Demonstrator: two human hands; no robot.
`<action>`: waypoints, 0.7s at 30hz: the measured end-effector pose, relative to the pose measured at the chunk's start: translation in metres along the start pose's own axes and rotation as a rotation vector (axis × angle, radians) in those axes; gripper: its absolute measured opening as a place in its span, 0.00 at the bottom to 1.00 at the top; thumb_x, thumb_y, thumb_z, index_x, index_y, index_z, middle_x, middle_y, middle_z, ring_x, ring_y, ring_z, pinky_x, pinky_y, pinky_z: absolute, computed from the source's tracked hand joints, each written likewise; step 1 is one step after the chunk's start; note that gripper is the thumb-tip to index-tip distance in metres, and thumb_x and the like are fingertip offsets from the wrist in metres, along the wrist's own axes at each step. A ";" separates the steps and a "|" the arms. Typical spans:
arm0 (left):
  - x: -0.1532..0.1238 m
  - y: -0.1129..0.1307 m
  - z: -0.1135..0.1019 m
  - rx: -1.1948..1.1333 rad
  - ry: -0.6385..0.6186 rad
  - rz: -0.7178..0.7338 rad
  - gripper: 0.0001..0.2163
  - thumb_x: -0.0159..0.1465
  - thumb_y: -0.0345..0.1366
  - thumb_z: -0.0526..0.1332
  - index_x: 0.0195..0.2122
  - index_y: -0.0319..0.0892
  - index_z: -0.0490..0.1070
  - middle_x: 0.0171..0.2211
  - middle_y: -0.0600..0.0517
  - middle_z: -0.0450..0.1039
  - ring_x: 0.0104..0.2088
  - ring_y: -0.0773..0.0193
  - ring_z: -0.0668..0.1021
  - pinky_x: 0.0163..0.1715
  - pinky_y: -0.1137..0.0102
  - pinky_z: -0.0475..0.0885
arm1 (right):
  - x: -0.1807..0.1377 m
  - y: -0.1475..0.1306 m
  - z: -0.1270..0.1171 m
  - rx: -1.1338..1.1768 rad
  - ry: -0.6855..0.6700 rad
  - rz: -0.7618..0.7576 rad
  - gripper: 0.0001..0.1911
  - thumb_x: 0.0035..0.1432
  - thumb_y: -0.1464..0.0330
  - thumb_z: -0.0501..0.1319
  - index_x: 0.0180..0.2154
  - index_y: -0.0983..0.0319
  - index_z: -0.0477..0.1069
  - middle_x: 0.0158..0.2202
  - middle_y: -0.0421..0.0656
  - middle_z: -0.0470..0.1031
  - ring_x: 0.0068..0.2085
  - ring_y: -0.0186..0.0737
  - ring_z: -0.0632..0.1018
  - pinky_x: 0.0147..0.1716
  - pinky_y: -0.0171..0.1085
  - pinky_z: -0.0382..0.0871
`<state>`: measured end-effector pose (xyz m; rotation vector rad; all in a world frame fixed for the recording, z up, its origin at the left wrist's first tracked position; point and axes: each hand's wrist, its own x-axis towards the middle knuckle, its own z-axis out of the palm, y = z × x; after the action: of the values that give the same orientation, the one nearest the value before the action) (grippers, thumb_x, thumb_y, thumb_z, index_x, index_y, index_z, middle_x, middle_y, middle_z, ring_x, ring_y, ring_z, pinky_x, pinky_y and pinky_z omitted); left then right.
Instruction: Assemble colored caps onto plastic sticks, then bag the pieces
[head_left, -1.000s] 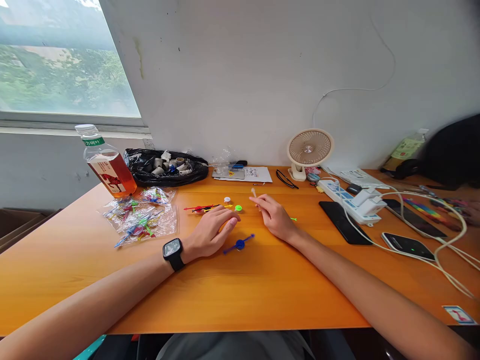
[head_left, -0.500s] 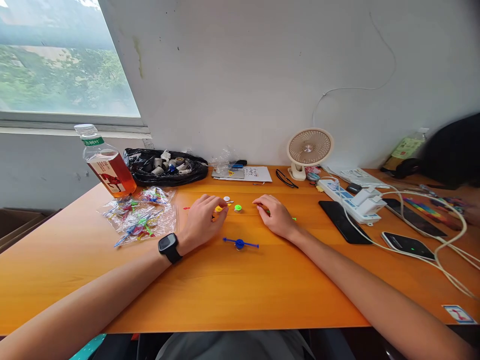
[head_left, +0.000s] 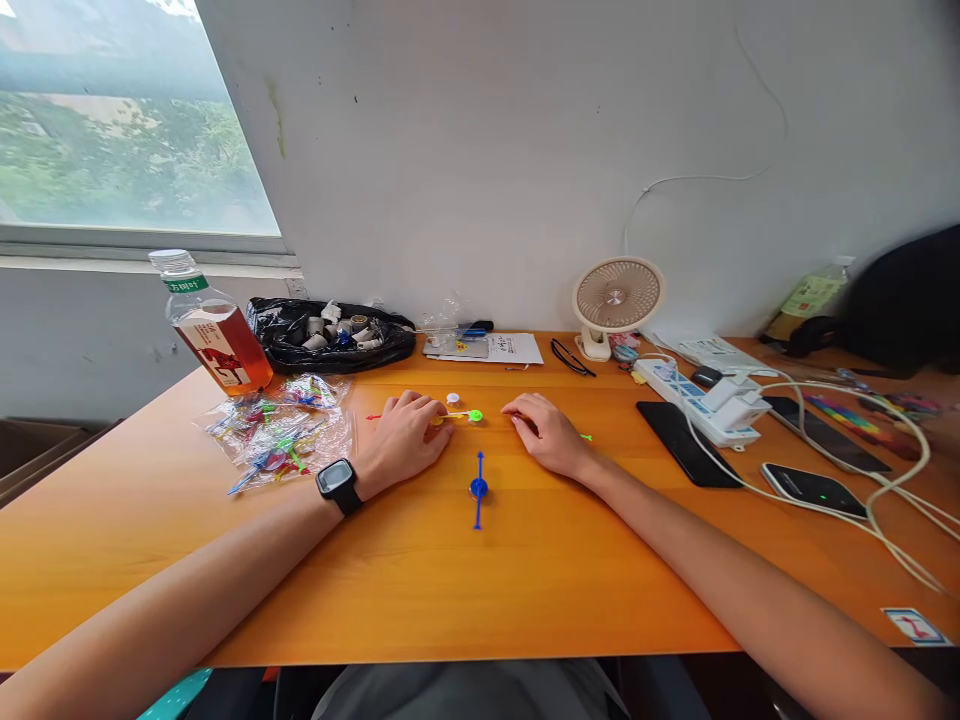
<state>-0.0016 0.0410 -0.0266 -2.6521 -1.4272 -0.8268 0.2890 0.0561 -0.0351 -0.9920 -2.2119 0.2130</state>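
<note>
A blue arrow spinner on a round base (head_left: 478,488) stands on the table between my forearms, its arrow pointing away from me. My left hand (head_left: 409,435), with a black watch on the wrist, rests to its upper left. Its fingers are loosely bent, thumb apart, beside a yellow spinner (head_left: 437,421) that they partly cover. Close by are a green spinner (head_left: 475,415) and a white disc (head_left: 452,398). To the right, my right hand (head_left: 547,432) lies loosely curved with the thumb apart, holding nothing visible. A green arrow tip (head_left: 587,436) shows beside that hand; the rest is hidden.
Clear bags of colourful spinner parts (head_left: 281,435) lie left, by a tea bottle (head_left: 221,335). Behind are a black bag of scraps (head_left: 337,345) and a small fan (head_left: 619,295). A power strip (head_left: 697,400), phones and cables fill the right. Another person's head is at far right.
The blue arrow has turned from lying sideways to pointing away from me. A pale arrow now spans between the yellow and green spinners. Both hands have barely moved.
</note>
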 end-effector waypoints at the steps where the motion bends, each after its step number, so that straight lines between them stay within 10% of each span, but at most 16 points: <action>1: 0.000 0.000 0.000 -0.011 0.000 0.001 0.08 0.72 0.41 0.62 0.46 0.44 0.75 0.43 0.48 0.81 0.49 0.50 0.75 0.50 0.57 0.68 | 0.000 0.000 0.000 -0.001 -0.004 0.000 0.11 0.70 0.75 0.55 0.45 0.60 0.75 0.43 0.47 0.79 0.46 0.48 0.76 0.49 0.48 0.71; 21: -0.001 0.007 -0.003 -0.101 -0.004 0.012 0.11 0.74 0.43 0.61 0.46 0.44 0.81 0.46 0.47 0.82 0.49 0.50 0.76 0.53 0.55 0.71 | -0.001 -0.009 -0.002 -0.002 -0.050 -0.017 0.10 0.71 0.72 0.57 0.48 0.59 0.76 0.45 0.48 0.79 0.48 0.49 0.76 0.51 0.50 0.72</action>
<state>0.0023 0.0354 -0.0231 -2.7338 -1.4057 -0.9163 0.2853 0.0487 -0.0302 -0.9788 -2.2654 0.2306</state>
